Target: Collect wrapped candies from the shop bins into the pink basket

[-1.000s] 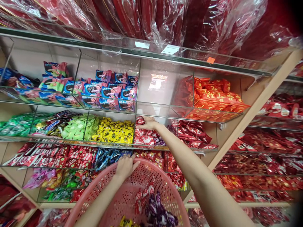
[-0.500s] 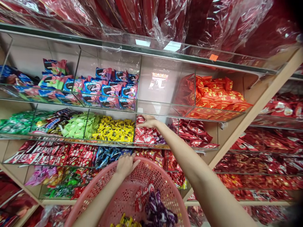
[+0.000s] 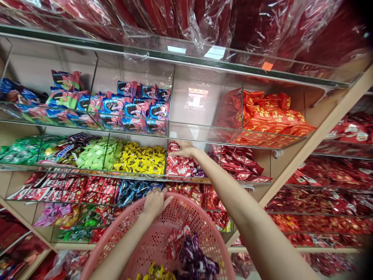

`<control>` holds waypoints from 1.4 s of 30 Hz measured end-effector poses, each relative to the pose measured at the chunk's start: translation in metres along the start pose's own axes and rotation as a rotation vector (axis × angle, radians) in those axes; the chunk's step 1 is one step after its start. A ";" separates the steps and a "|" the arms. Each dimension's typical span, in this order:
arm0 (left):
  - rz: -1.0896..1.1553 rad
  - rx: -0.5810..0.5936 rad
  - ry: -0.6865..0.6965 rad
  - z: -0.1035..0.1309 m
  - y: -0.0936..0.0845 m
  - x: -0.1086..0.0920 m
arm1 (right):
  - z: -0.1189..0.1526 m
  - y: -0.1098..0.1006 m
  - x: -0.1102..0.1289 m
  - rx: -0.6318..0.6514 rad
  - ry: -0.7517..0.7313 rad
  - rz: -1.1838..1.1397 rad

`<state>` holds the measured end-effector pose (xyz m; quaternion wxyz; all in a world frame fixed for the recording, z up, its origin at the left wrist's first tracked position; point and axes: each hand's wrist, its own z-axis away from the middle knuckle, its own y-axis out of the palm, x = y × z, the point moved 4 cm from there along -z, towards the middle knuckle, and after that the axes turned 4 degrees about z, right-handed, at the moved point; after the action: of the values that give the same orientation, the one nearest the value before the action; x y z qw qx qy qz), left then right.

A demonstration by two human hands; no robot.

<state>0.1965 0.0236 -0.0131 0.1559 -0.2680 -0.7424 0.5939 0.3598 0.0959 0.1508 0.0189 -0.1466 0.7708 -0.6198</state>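
Note:
My left hand [image 3: 155,202] grips the far rim of a pink perforated basket [image 3: 116,229], its fingers over the edge. Inside the basket lie purple candies [image 3: 195,254], a few red-and-white candies [image 3: 176,241] and yellow candies [image 3: 157,272]. My right hand [image 3: 183,149] reaches into a bin on the middle shelf, curled at the pile of red-and-white wrapped candies [image 3: 178,166]. Its fingertips are partly hidden among the wrappers, so its exact hold is unclear.
Yellow candies [image 3: 141,158] fill the bin to the left. Clear shelf fronts [image 3: 192,134] run above and below my right hand. Orange packets [image 3: 271,116] sit on the upper right shelf, blue-and-pink packets [image 3: 135,109] on the upper left. A slanted wooden post [image 3: 317,136] stands at the right.
The view has shifted slightly. My right hand stays at the red-and-white candies with little movement, and my left hand remains on the basket rim.

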 end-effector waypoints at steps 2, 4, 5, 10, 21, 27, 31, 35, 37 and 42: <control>-0.003 -0.007 -0.003 0.000 0.001 0.000 | 0.000 0.001 0.000 -0.033 -0.027 0.013; -0.007 -0.012 -0.003 0.000 0.001 0.000 | 0.002 0.000 0.001 -0.062 -0.035 0.031; -0.008 -0.014 -0.002 0.000 0.001 0.000 | 0.003 -0.001 0.002 -0.070 -0.031 0.036; 0.005 -0.009 -0.007 0.001 0.001 0.000 | 0.008 -0.002 0.008 -0.051 -0.027 0.067; 0.004 -0.003 -0.001 0.001 -0.001 -0.001 | 0.010 0.001 0.013 -0.122 -0.045 0.066; 0.018 -0.008 -0.002 0.000 0.002 0.000 | 0.008 0.003 0.013 -0.118 -0.038 0.047; 0.019 -0.004 0.000 -0.001 0.003 0.001 | 0.007 0.002 0.008 -0.219 -0.005 -0.060; 0.007 0.011 -0.003 -0.001 0.002 0.001 | 0.007 0.007 0.004 -0.214 0.092 -0.305; 0.006 0.019 -0.007 -0.001 0.002 0.001 | 0.007 0.010 0.004 -0.163 0.112 -0.424; 0.004 0.026 -0.011 -0.001 0.002 0.001 | 0.010 0.007 0.000 -0.153 0.136 -0.390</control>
<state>0.1967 0.0253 -0.0145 0.1540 -0.2639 -0.7350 0.6053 0.3601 0.0876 0.1418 -0.1645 -0.2519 0.7722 -0.5597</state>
